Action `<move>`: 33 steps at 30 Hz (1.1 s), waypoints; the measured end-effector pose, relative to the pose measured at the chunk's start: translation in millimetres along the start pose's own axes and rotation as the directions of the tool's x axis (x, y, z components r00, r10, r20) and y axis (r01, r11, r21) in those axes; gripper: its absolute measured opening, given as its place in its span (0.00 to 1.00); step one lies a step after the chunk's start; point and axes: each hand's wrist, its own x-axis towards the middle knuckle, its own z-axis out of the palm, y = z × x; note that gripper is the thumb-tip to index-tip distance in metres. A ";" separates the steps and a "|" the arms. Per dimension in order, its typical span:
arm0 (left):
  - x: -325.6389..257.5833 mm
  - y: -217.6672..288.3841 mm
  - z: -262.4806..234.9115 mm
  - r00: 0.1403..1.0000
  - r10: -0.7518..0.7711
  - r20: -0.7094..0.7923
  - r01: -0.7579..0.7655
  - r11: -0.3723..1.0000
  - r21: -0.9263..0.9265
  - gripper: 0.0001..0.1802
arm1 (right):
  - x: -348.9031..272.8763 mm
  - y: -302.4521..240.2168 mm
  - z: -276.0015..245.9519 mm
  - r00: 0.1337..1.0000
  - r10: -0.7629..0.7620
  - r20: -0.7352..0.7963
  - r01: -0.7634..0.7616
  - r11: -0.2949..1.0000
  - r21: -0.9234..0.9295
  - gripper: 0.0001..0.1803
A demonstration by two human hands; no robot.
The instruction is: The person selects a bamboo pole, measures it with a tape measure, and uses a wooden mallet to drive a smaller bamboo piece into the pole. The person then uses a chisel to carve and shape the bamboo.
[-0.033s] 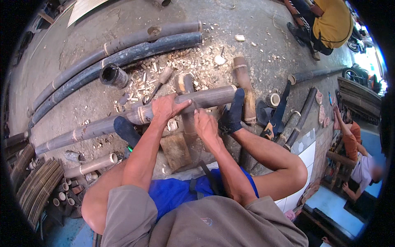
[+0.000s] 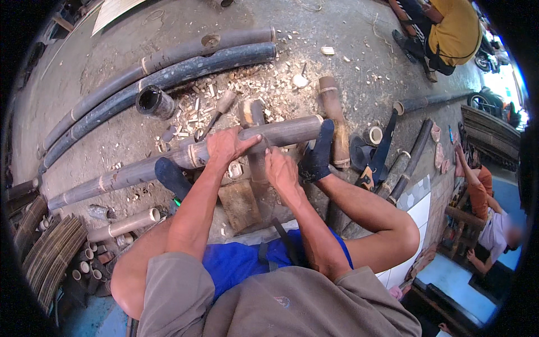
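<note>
Okay, biggest first: we have a long bamboo pole (image 2: 292, 130) slanting across the concrete floor (image 2: 337, 22) in front of the person, its right part over a short crosspiece (image 2: 251, 112) that seems to prop it. The left socked foot (image 2: 170, 178) is just beside it, the right socked foot (image 2: 320, 151) against its near side by the right end. We judge the step in hand as hand-cutting or paring the pole's wall; the next stroke would call for a steady left hold and a controlled push, thumb clear of the edge. Left hand (image 2: 225, 147): laid over the pole right of a ringed joint, fingers curled onto it, tips hidden, thumb stretched toward the tool. Right hand (image 2: 282, 168): fingers closed around a slim dark blade (image 2: 266, 142), tip at the pole; we can't tell if it's biting. As for looks, we see a grey-brown skin, smooth, with darker blotches toward the left, pale rings at the joints and a thin pale rim at the right end; any cut under the hands is too small to tell. Smallest, wood chips (image 2: 193, 109) litter the floor beyond it.
</note>
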 end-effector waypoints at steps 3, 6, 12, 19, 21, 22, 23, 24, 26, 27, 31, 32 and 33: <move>3.4 -2.6 -1.8 0.999 0.001 -0.033 -0.002 0.999 -0.034 0.49 | 0.6 -4.0 -5.2 0.999 0.001 0.038 0.002 0.995 -0.101 0.20; 8.4 6.9 -5.9 1.000 -0.004 0.016 0.003 1.000 0.022 0.49 | -15.0 1.4 -17.1 0.996 0.013 0.086 -0.001 0.991 -0.131 0.19; 9.8 -4.8 -1.0 0.999 -0.013 -0.052 0.012 1.000 -0.011 0.52 | -2.2 5.6 -5.9 1.000 0.015 -0.024 -0.015 1.000 -0.023 0.18; 6.2 1.8 -4.9 0.999 -0.007 -0.037 0.007 1.000 -0.002 0.49 | 9.8 9.0 8.9 0.999 -0.027 -0.022 0.026 0.999 -0.048 0.16; 3.8 -4.0 -2.2 0.999 -0.014 -0.050 0.013 0.999 -0.031 0.50 | 9.7 6.4 11.8 0.999 -0.041 -0.025 0.040 0.999 -0.037 0.15; 2.2 -7.3 -1.1 0.998 -0.020 -0.056 0.017 0.999 -0.046 0.51 | 8.1 5.4 13.1 0.999 -0.050 -0.016 0.049 0.998 -0.051 0.15; 4.8 -4.2 -1.1 0.998 -0.008 -0.062 0.006 0.999 -0.033 0.51 | 7.5 5.3 8.7 0.998 -0.052 -0.026 0.050 0.996 -0.071 0.15; 5.1 -0.6 0.2 0.999 0.005 -0.053 -0.007 0.999 -0.039 0.51 | 5.9 6.0 5.0 0.998 -0.053 -0.036 0.050 0.995 -0.091 0.15; 5.5 5.3 -1.4 0.999 0.026 -0.043 -0.028 0.999 -0.046 0.51 | -4.9 9.2 -0.8 1.000 -0.025 -0.009 0.024 0.996 -0.089 0.14; 5.8 4.9 -2.8 0.998 0.054 -0.036 -0.055 0.998 -0.019 0.51 | -11.0 13.0 -1.1 1.000 -0.023 0.005 0.024 0.996 -0.087 0.14; -5.2 -16.7 -2.5 0.989 0.136 -0.058 -0.130 0.987 0.093 0.52 | -51.1 40.3 15.8 0.977 0.058 0.203 -0.029 0.989 -0.143 0.14; -11.2 -17.5 3.6 0.984 0.166 -0.058 -0.159 0.981 0.111 0.53 | -67.7 44.3 14.3 0.974 0.100 0.205 -0.071 0.987 -0.143 0.15; -9.7 -20.6 5.7 0.985 0.168 -0.048 -0.164 0.984 0.076 0.53 | -78.8 47.7 14.7 0.968 0.140 0.208 -0.112 0.983 -0.142 0.15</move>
